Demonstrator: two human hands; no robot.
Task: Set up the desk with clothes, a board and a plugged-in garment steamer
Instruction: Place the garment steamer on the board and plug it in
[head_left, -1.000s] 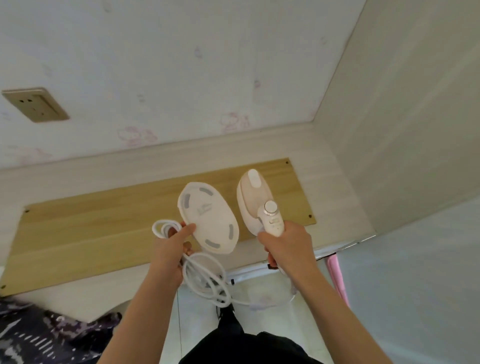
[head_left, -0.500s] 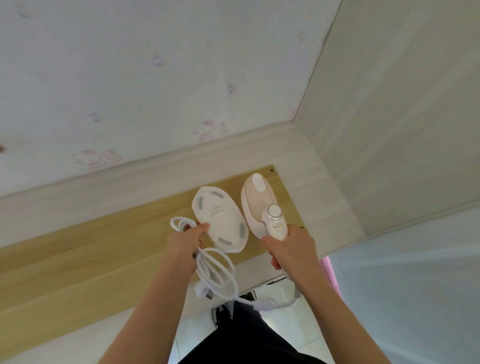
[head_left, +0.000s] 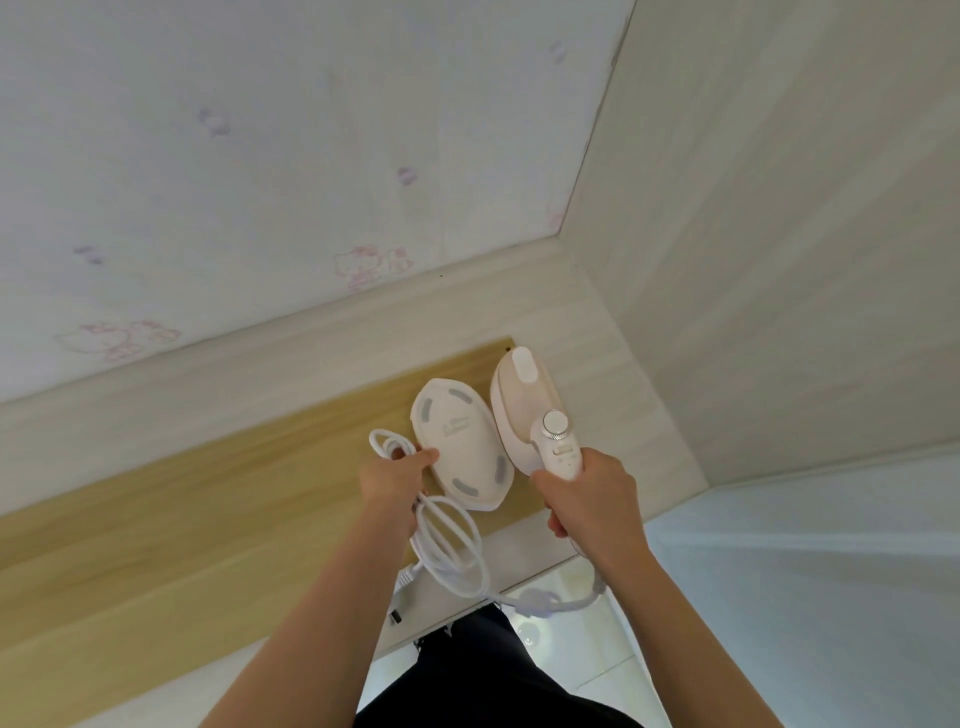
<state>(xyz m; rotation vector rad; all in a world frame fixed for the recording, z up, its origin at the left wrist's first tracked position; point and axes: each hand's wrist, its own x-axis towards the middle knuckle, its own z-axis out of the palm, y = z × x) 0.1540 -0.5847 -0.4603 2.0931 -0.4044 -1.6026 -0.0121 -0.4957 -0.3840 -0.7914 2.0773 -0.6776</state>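
My right hand grips the handle of a white and beige garment steamer, held over the right end of a light wooden board that lies on the pale desk. My left hand holds a white oval base pad together with loops of the steamer's white cord. The plug dangles below my left hand, near the desk's front edge. No clothes show in this view.
The desk ends in a corner: a white wall with pink cartoon prints behind, a pale panel on the right. A light blue surface lies at the lower right. White floor tiles show beneath the desk edge.
The view has swung right: the wall socket and the dark clothes at the left have left the frame. Both hands carried the steamer, pad and cord toward the board's right end.
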